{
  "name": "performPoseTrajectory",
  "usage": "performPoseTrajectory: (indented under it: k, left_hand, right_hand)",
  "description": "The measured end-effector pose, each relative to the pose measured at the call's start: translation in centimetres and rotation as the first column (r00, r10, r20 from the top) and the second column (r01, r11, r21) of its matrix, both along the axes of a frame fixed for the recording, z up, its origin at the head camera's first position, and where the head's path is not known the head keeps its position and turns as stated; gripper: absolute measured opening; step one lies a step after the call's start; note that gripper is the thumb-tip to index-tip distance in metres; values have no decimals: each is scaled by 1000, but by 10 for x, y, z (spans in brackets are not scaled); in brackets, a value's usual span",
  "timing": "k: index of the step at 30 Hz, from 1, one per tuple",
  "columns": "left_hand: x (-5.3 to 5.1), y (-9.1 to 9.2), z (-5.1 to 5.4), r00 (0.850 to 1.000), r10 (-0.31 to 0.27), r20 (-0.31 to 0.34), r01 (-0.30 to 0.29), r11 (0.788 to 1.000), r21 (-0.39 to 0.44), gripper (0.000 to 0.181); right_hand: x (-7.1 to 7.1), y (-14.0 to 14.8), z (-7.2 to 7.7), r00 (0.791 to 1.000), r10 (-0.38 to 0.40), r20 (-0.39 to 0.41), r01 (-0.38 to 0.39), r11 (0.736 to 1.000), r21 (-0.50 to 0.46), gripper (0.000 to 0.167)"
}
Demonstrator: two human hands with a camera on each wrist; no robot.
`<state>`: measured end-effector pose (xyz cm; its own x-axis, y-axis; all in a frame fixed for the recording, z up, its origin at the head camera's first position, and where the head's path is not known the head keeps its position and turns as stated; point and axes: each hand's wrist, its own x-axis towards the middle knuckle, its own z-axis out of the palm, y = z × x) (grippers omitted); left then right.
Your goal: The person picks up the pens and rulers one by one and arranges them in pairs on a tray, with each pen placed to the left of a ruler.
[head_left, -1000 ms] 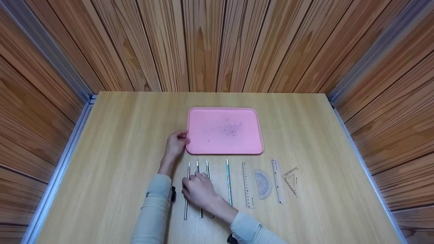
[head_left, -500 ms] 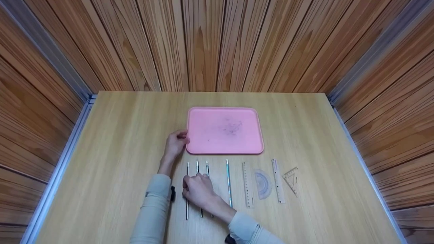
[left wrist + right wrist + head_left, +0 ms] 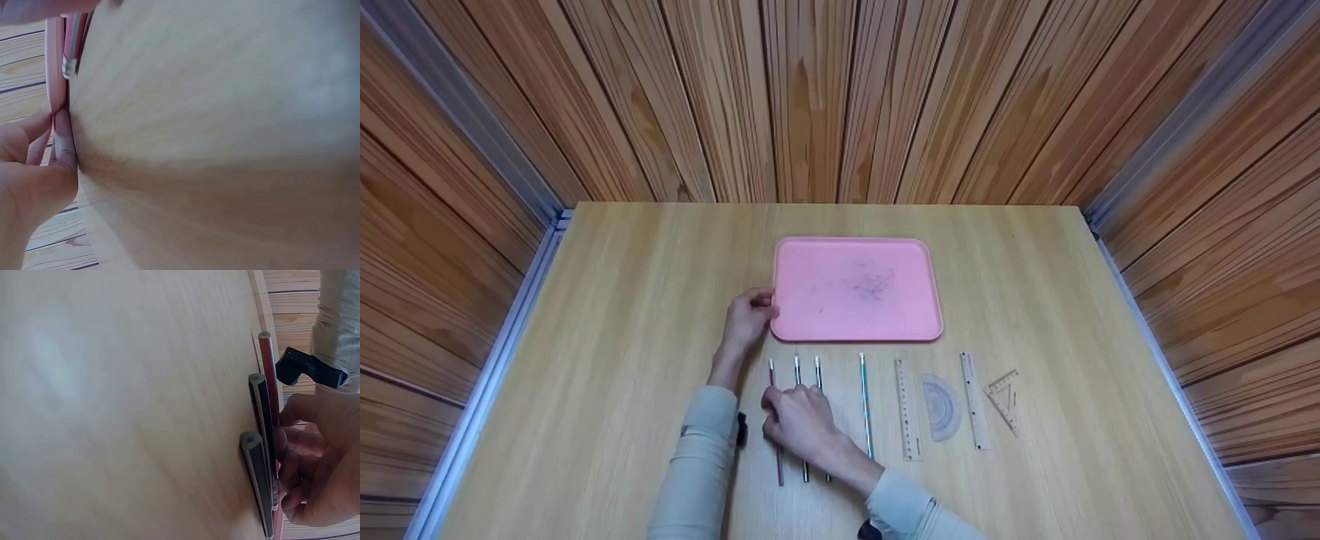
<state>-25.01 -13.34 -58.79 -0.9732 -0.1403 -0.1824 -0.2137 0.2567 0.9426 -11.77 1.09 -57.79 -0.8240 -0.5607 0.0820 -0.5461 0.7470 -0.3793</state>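
At its left edge, the pink tray (image 3: 855,326) is pinched between the thumb and fingers of my left hand (image 3: 744,324). The left wrist view shows these fingers (image 3: 64,138) on the tray's side. Nearer me, my right hand (image 3: 802,424) has its thumb and fingertips on a red pencil (image 3: 780,469), which lies on the table at the left end of a row. Two dark pencils (image 3: 805,471) lie just right of it, partly hidden under this hand. In the right wrist view the red pencil (image 3: 269,363) is between the dark pencils and the fingers.
A blue pencil (image 3: 866,405) lies further right. Beyond it come a clear ruler (image 3: 908,412), a protractor (image 3: 942,409), another ruler (image 3: 975,401) and a set square (image 3: 1005,397). Wood-panelled walls (image 3: 810,97) enclose the table (image 3: 622,300).
The leftmost pencil has turned: its far end has swung left and its near end right, and its red side now shows. My left hand and the tray have hardly moved.
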Motion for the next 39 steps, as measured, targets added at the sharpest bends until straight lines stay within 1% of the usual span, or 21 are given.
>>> performPoseTrajectory:
  k: [8, 16, 23, 30, 36, 39]
  left_hand:
    - [2, 0, 1, 1000, -2, -13, 2, 1000, 2, 34]
    - [0, -2, 0, 1000, 2, -10, -2, 1000, -4, 35]
    - [1, -1, 0, 1000, 10, -5, -10, 1000, -3, 34]
    - [0, -1, -1, 999, 14, -46, -15, 1000, -13, 35]
    - [1, 0, -1, 997, 21, -69, -20, 1000, 4, 34]
    - [0, 1, -2, 997, 24, -76, -24, 1000, 3, 33]
  right_hand:
    - [1, 0, 3, 1000, 9, -9, -9, 999, -41, 6]
    - [-3, 2, 12, 1000, -3, -9, 3, 999, -41, 6]
    - [-14, 7, 17, 1000, -30, 8, 30, 998, -57, 8]
    - [-23, 12, 19, 996, -67, 53, 70, 996, -53, 9]
    - [-31, 16, 19, 995, -100, 3, 100, 993, -68, 10]
    - [-35, 17, 20, 992, -120, 32, 123, 988, -93, 12]
